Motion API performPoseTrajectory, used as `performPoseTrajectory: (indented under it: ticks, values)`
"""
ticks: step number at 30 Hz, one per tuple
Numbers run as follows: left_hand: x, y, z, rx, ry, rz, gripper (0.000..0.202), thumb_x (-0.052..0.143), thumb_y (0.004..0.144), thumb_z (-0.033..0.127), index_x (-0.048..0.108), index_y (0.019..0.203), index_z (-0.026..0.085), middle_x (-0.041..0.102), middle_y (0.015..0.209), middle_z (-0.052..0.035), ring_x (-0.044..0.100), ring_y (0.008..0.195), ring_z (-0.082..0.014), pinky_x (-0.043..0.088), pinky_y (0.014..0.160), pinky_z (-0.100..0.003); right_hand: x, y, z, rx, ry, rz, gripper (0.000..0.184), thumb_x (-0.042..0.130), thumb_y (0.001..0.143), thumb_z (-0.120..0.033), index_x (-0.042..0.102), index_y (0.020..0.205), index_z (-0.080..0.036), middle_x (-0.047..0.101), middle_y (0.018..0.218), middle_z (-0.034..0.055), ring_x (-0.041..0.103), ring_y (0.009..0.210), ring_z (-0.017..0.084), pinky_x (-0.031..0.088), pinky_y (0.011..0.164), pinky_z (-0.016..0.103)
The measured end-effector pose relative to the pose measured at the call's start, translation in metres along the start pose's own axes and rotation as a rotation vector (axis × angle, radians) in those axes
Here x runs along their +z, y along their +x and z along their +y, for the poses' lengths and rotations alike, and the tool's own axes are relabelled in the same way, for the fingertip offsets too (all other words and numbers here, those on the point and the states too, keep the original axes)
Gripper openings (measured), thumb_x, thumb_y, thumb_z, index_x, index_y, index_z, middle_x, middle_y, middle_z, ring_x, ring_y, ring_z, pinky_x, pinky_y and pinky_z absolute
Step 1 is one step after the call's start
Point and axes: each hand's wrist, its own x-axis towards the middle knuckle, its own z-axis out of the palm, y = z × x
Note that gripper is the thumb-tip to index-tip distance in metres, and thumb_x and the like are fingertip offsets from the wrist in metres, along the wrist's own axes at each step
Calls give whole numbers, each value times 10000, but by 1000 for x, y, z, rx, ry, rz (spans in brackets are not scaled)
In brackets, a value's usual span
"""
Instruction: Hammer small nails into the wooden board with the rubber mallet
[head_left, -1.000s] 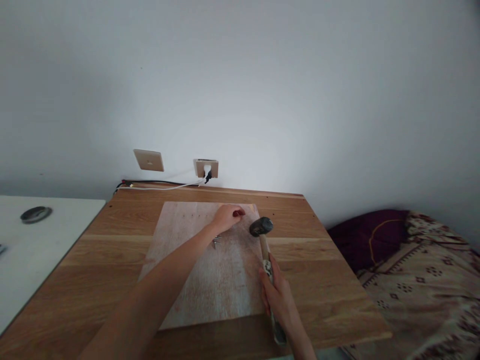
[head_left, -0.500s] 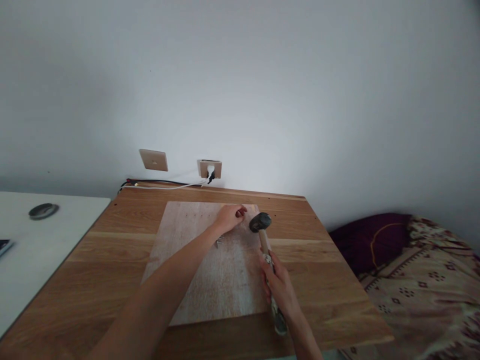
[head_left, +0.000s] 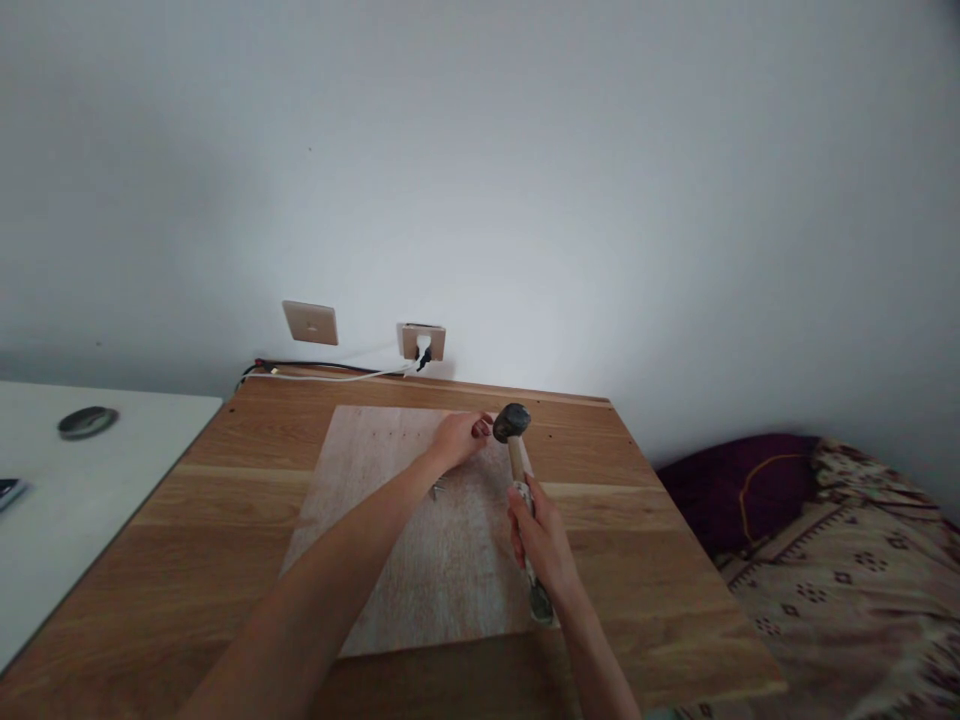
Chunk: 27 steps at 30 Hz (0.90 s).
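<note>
A hammer [head_left: 517, 462] with a dark head and a pale handle is in my right hand [head_left: 544, 535], its fingers wrapped round the grip. The hammer head is raised just to the right of my left hand [head_left: 463, 438]. My left hand's fingers are pinched together at the far right part of a pale wooden board [head_left: 420, 570]; what they hold is too small to make out. Several small metal nails [head_left: 438, 488] lie on the board beside my left wrist. A row of small dark marks [head_left: 390, 434] runs along the board's far side.
The board lies on a brown wooden table [head_left: 637, 570] against a white wall. A wall socket [head_left: 424, 342] with plugs and cables [head_left: 337, 374] is behind it. To the left, a white table [head_left: 97, 500] holds a dark round dish [head_left: 88, 422]; patterned bedding [head_left: 847, 590] lies right.
My right hand has moved the hammer left and slightly up, bringing its head closer to my left hand. My left hand stays pinched at the same spot on the board.
</note>
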Motion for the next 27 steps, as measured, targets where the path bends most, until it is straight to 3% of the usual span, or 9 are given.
performPoseTrajectory:
  ticks: [27]
  values:
    - [-1, -1, 2, -11, 10, -10, 348, 709, 1047, 367, 680, 1340, 181, 720, 1314, -108, 736, 1094, -255, 647, 940, -473, 5, -1, 2, 15, 4, 11, 473, 583, 955, -693, 581, 1055, -231, 461, 496, -121, 427, 324, 133, 359, 291, 218]
